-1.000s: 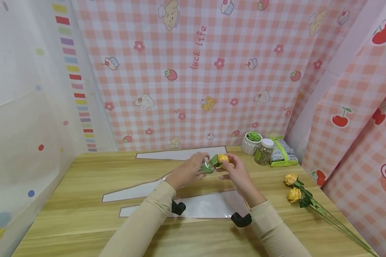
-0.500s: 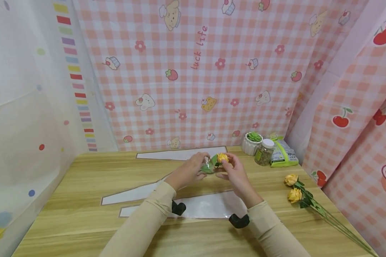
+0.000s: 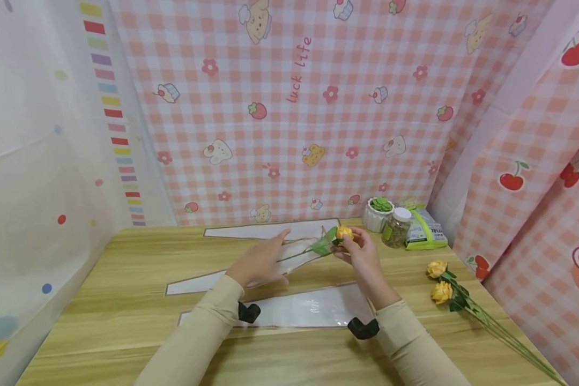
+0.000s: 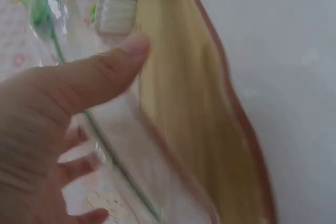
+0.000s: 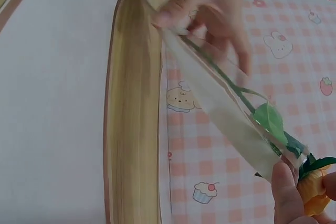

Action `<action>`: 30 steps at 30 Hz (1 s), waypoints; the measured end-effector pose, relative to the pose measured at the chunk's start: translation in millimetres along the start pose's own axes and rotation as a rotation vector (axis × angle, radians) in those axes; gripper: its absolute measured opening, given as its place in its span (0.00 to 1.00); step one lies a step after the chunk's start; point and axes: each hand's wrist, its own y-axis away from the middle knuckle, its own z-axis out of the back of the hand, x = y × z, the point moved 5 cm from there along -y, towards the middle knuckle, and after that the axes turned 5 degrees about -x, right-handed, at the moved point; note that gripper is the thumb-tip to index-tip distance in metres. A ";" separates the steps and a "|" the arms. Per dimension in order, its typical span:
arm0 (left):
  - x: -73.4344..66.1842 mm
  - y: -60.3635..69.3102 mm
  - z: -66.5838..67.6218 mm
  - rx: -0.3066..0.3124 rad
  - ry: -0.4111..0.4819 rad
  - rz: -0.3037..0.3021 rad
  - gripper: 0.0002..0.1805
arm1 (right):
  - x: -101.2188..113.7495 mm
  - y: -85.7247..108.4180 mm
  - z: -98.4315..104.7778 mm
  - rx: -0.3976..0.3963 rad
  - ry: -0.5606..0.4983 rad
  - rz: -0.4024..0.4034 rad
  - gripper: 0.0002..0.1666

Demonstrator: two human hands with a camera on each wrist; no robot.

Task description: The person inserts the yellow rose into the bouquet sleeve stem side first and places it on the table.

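A yellow artificial rose (image 3: 343,234) with green leaves (image 5: 270,123) and a long stem (image 4: 126,174) lies within a tapered clear-and-white flower sleeve (image 5: 226,121). My right hand (image 3: 365,260) pinches the bloom at the sleeve's wide end, thumb on one side and fingers on the other. Lower along the sleeve is my left hand (image 3: 261,261), its thumb and fingers spread apart. In the left wrist view the stem runs behind that thumb; whether the hand touches the plastic I cannot tell. The sleeve slants above the table, narrow end toward the left.
One flat sleeve (image 3: 313,306) lies near the forearms, another (image 3: 251,231) by the back curtain. Two yellow roses (image 3: 441,292) lie at the right. A succulent pot (image 3: 377,217), a lidded jar (image 3: 396,230) and a green-grey packet (image 3: 425,230) stand at the back right.
My left hand has let go of the leafy part and moved left and down along the sleeve, fingers spreading. My right hand has shifted slightly right with the rose.
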 end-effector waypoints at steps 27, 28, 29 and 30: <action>25.7 17.0 -14.8 0.004 0.034 -0.111 0.46 | 0.9 -1.2 -1.1 0.109 -0.012 -0.023 0.14; 25.6 17.3 -14.1 0.002 0.039 -0.109 0.46 | 1.3 -0.6 -0.8 0.107 -0.002 -0.017 0.14; 25.9 17.5 -13.4 0.004 0.043 -0.103 0.47 | 1.9 -0.2 -0.4 0.108 0.011 -0.008 0.15; 26.6 17.8 -12.7 0.005 0.045 -0.095 0.48 | 2.3 0.0 0.5 0.106 0.026 0.002 0.16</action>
